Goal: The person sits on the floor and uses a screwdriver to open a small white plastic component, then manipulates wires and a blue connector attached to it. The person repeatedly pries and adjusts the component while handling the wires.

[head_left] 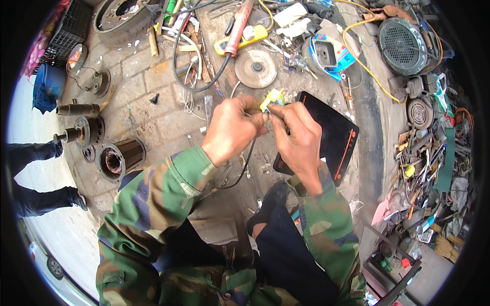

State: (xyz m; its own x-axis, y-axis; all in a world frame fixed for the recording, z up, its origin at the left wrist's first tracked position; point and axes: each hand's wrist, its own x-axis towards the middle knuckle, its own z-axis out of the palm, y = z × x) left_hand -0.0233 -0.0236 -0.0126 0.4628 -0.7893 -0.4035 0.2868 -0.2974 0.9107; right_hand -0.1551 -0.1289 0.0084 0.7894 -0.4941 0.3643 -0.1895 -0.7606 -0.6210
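My left hand (233, 125) and my right hand (297, 133) meet in front of me, fingertips pinched close together. Between them is a small yellow-green and white piece (274, 99), which looks like plastic; its exact kind is unclear. The left fingers press against its near side and the right thumb and forefinger pinch at its lower end. My fingers cover much of it. A dark cord (249, 159) runs down from below the hands toward the ground. Beside and partly under my right hand lies a flat black induction cooker (334, 133) with orange markings.
Beyond my hands lie a round grey disc (244, 71), a red-handled tool (240, 30) and a yellow power strip (259, 34). Motor parts, including a cylindrical housing (133, 155), stand left. Heaped scrap (423, 153) fills the right. Another person's legs (35, 201) show at far left.
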